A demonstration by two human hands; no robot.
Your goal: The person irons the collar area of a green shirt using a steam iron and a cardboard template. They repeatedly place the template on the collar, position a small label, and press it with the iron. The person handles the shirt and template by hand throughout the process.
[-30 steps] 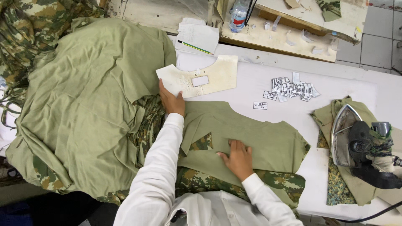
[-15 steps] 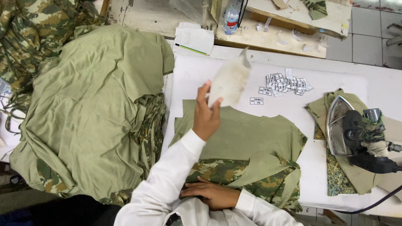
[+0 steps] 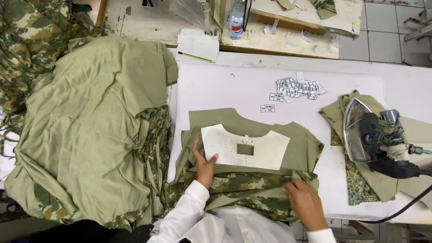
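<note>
Garment sewing workshop. Heaped olive and camouflage fabric (image 3: pixel 90 130) left of the hands, steam iron (image 3: pixel 364 132) to their right. Loose size labels (image 3: pixel 297 87) lie beyond them on the white padded desk (image 3: pixel 225 85).

Matt card template (image 3: pixel 225 146) on soft olive cloth (image 3: pixel 297 146), shiny metal iron (image 3: pixel 353 130).

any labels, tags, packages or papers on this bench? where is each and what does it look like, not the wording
Heap of small labels: far right of the white table, white rectangles with dark print.
Two loose labels: just left of the heap, same kind.
Paper sheets: far edge, white, a green pencil on top.
Plastic bottle: back bench, clear, blue label.
Card template: on the olive cloth, cream, rectangular hole; left hand touches it.
</note>
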